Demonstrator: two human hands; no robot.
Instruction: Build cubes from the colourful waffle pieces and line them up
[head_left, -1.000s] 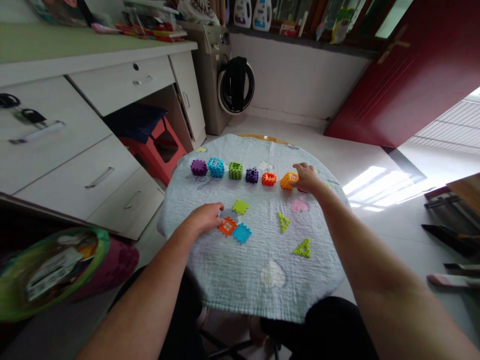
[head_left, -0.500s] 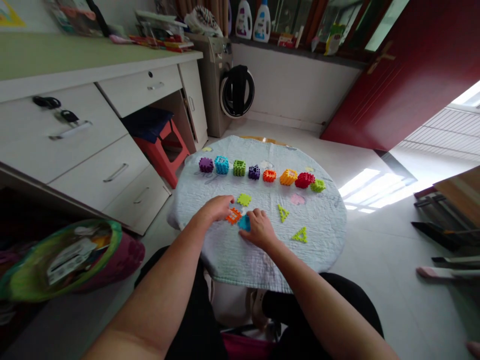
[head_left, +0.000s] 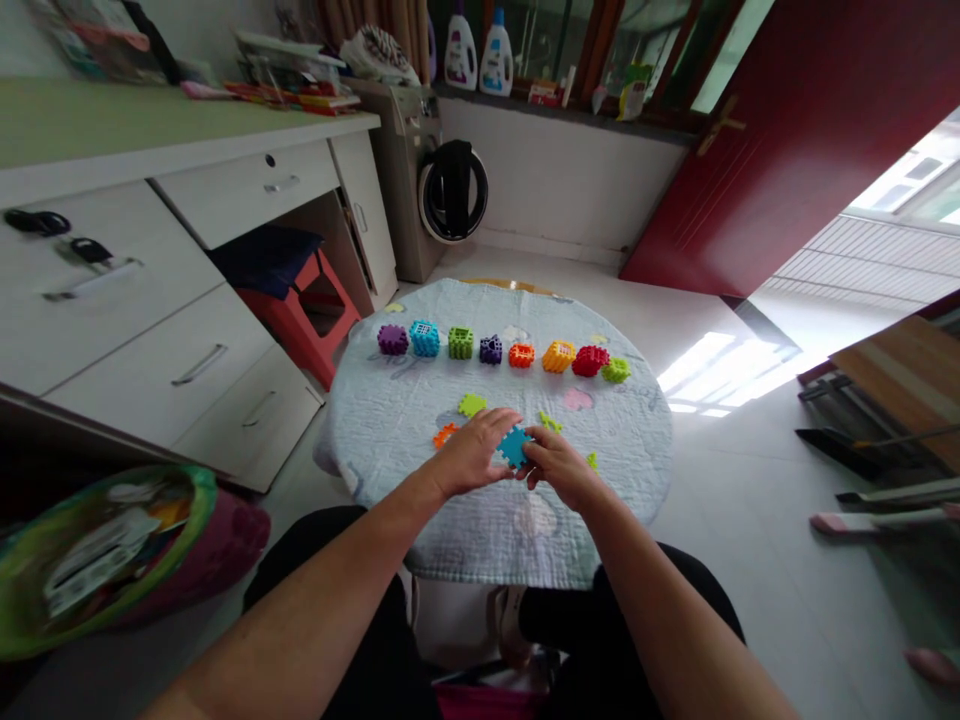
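Note:
A flat blue interlocking tile (head_left: pixel 514 447) with notched edges is held between my two hands, raised over the cloth. My right hand (head_left: pixel 561 468) pinches its right side between thumb and fingers. Around its left side curve the thumb and fingers of my left hand (head_left: pixel 476 452). An orange tile (head_left: pixel 445 434) lies left of my left hand, partly covered by it. Beyond that hand is a flat lime-green square tile (head_left: pixel 472 404). Two lime-green triangular pieces, one behind (head_left: pixel 550 421) and one right of my right hand (head_left: pixel 592 461), are partly hidden.
Along the far side of the cloth-covered table (head_left: pixel 465 540) runs a row of several small notched blocks, among them a purple block (head_left: pixel 392 340) and a red block (head_left: pixel 591 361). A bin (head_left: pixel 225 530) stands at the left, below white drawers (head_left: pixel 187 350).
My right hand has lifted the blue tile off the cloth. My left hand has left the orange tile and come to the blue tile's left side. The view has shifted slightly.

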